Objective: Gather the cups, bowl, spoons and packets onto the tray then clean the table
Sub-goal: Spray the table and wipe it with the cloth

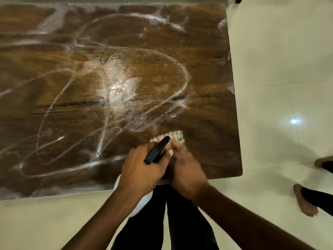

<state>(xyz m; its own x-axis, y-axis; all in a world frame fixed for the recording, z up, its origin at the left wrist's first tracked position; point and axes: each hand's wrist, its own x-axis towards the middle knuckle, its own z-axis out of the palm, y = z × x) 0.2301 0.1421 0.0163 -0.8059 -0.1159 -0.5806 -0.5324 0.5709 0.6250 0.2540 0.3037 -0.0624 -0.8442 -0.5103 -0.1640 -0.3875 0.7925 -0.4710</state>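
The brown wooden table (54, 109) is covered in white soapy streaks and swirls, thickest near its middle (117, 87). My right hand (185, 168) presses a pale cloth (177, 137) onto the table close to the near right corner; only the cloth's edge shows past my fingertips. Just left of it, my left hand (142, 166) grips a slim black object (157, 150) that points up and right. A white rounded shape (142, 201) shows under that hand, below the table edge. No cups, bowl, spoons, packets or tray are in view.
Pale glossy floor tiles (279, 69) surround the table on the right and near side. Another person's bare feet (306, 201) stand on the floor at the right. My dark trouser legs (167, 222) are against the table's near edge.
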